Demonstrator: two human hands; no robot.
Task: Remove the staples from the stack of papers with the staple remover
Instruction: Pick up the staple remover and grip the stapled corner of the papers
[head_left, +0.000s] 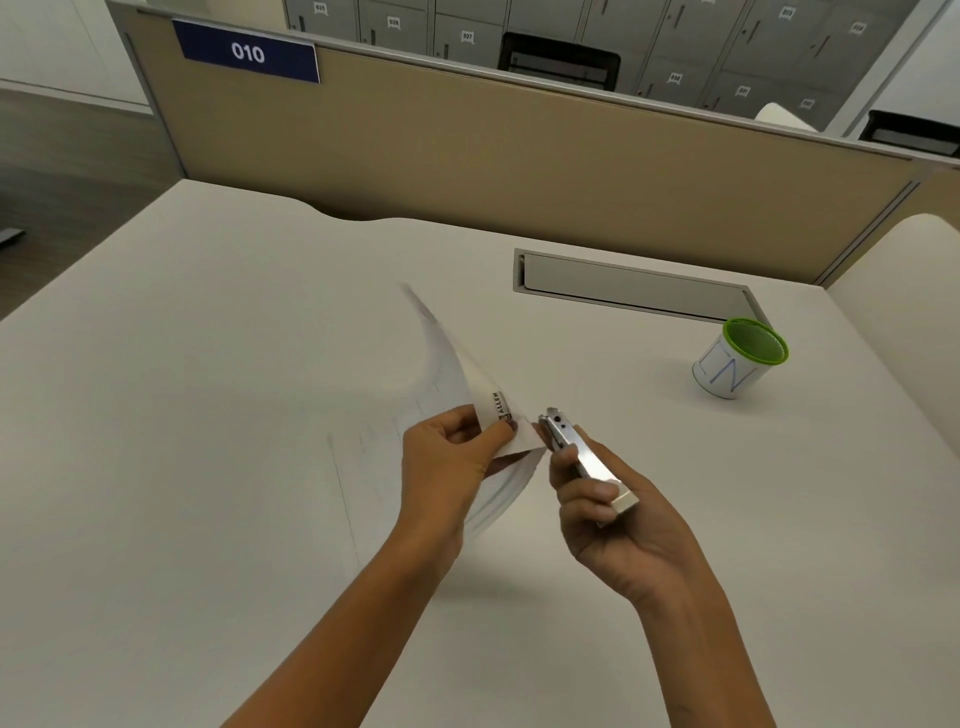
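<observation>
My left hand (447, 457) pinches one corner of a white stack of papers (457, 364), lifted off the desk and curving up and away to the left. A small dark printed label sits near that corner. My right hand (602, 499) grips a slim silver staple remover (582, 452), its jaws pointing up-left and touching the paper corner just right of my left thumb. No staple can be made out.
A white cup with a green mesh rim (743, 358) stands at the right of the desk (208, 415). A grey cable flap (634, 286) lies behind it. A beige partition (467, 145) bounds the far edge.
</observation>
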